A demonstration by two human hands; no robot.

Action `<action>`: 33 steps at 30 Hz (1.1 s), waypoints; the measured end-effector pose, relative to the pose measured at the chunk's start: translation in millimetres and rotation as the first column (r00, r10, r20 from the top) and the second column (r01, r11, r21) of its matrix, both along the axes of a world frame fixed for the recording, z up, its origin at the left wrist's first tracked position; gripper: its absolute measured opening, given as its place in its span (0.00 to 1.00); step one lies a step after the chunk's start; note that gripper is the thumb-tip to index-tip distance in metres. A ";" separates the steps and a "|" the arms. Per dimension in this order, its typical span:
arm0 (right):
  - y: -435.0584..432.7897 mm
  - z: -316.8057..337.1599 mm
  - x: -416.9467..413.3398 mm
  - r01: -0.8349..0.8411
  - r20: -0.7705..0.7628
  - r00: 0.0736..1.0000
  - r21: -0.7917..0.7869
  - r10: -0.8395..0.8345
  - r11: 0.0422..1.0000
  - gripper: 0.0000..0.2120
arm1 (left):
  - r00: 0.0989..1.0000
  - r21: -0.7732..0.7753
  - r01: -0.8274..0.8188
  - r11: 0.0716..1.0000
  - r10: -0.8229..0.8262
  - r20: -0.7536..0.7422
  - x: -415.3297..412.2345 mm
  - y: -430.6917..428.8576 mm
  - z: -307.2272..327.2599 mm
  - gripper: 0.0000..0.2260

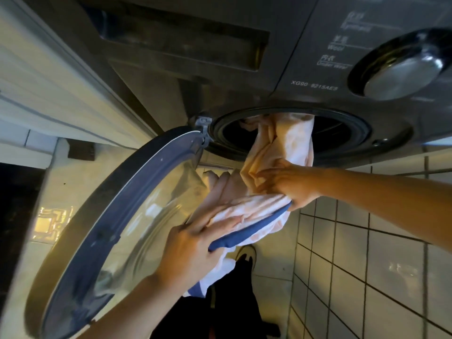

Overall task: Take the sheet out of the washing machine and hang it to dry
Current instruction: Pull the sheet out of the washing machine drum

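A pale pink and white sheet (281, 143) with a blue edge band (254, 228) trails out of the dark drum opening (342, 135) of the grey washing machine (305, 77). My right hand (288, 184) grips a bunch of the sheet just below the opening. Lower down, my left hand (190, 253) holds the gathered cloth near the blue band, fingers curled over it. Part of the sheet is still inside the drum; its lower end hangs toward my legs.
The round glass door (117, 241) stands swung open to the left, close by my left arm. A chrome program dial (401, 69) sits top right. White tiled floor (367, 265) lies below, with my shoe (245, 253) on it. A pale cabinet (49, 81) flanks the machine's left.
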State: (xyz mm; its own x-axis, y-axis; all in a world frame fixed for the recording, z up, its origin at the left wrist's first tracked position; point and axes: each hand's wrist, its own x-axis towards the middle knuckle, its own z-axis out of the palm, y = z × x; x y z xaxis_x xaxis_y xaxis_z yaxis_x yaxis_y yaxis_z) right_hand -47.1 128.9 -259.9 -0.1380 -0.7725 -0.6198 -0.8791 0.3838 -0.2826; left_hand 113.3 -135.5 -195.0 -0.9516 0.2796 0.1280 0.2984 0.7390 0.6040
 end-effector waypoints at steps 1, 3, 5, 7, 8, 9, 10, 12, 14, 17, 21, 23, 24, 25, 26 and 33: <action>3.2 -0.8 2.2 0.017 -0.016 1.000 -0.018 -0.017 1.000 0.25 | 1.000 -0.012 -0.014 1.000 0.015 0.015 0.8 1.4 0.3 0.28; 5.9 4.1 2.3 0.024 -0.088 0.996 -0.013 -0.025 1.000 0.18 | 0.996 -0.063 -0.029 0.998 0.034 0.078 1.2 3.5 0.1 0.25; 9.0 9.6 2.0 0.061 -0.152 0.987 0.004 -0.060 0.998 0.20 | 0.983 -0.125 -0.046 0.991 0.067 0.171 -1.9 5.4 -1.2 0.23; 10.8 16.3 3.6 0.213 -0.188 0.961 0.025 -0.204 0.977 0.24 | 0.949 -0.164 -0.050 0.985 0.098 0.300 -9.1 8.3 -4.2 0.22; 8.3 22.3 6.0 0.325 -0.195 0.930 0.032 -0.313 0.945 0.26 | 0.923 -0.191 -0.050 0.980 0.118 0.367 -13.8 10.3 -6.4 0.21; 4.1 28.4 8.7 0.424 -0.210 0.888 0.033 -0.409 0.905 0.27 | 0.892 -0.225 -0.053 0.973 0.147 0.427 -17.8 12.6 -8.6 0.21; -2.6 35.5 13.2 0.493 -0.242 0.847 0.028 -0.473 0.870 0.26 | 0.864 -0.256 -0.063 0.965 0.181 0.470 -21.6 15.1 -10.4 0.20; -16.9 47.9 29.9 0.585 -0.308 0.768 -0.016 -0.561 0.811 0.26 | 0.826 -0.270 -0.122 0.955 0.249 0.506 -28.7 20.1 -12.3 0.17; -29.0 60.1 50.7 0.649 -0.277 0.708 -0.105 -0.649 0.753 0.28 | 0.788 -0.285 -0.183 0.941 0.314 0.529 -35.6 25.8 -14.6 0.11; -47.5 82.0 79.4 0.716 -0.001 0.679 -0.215 -0.734 0.664 0.33 | 0.741 -0.358 -0.183 0.916 0.368 0.562 -46.5 29.5 -17.7 0.12; -56.7 88.7 104.7 0.644 0.017 0.720 -0.392 -0.694 0.657 0.35 | 0.730 -0.316 -0.137 0.939 0.311 0.608 -51.0 26.0 -14.2 0.21; -55.7 86.2 106.4 0.666 0.006 0.690 -0.399 -0.724 0.631 0.29 | 0.731 -0.205 -0.193 0.960 0.280 0.622 -44.9 23.4 -7.2 0.25; -55.6 84.7 105.5 0.679 0.021 0.677 -0.401 -0.735 0.614 0.26 | 0.764 -0.122 -0.209 0.970 0.240 0.599 -39.4 22.5 -4.9 0.28; -56.5 83.4 105.2 0.686 0.043 0.673 -0.410 -0.738 0.601 0.24 | 0.815 -0.053 -0.186 0.981 0.184 0.550 -33.2 22.2 -2.2 0.32; -58.5 82.3 105.5 0.688 0.070 0.673 -0.424 -0.737 0.588 0.24 | 0.862 -0.034 -0.131 0.991 0.131 0.490 -27.8 22.9 0.9 0.40; -70.5 93.2 116.3 0.844 0.422 0.483 -0.459 -0.767 0.279 0.32 | 0.957 -0.335 -0.044 0.941 0.136 0.257 -15.4 29.8 14.6 0.49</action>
State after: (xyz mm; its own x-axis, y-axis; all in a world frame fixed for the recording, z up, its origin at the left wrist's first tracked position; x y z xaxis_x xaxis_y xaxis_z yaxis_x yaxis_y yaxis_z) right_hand 69.3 58.5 -166.6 -0.8637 -0.4673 -0.1886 -0.1667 0.6182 -0.7681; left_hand 97.9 -105.8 -180.3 -0.9594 0.1736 -0.2223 0.0797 0.9228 0.3770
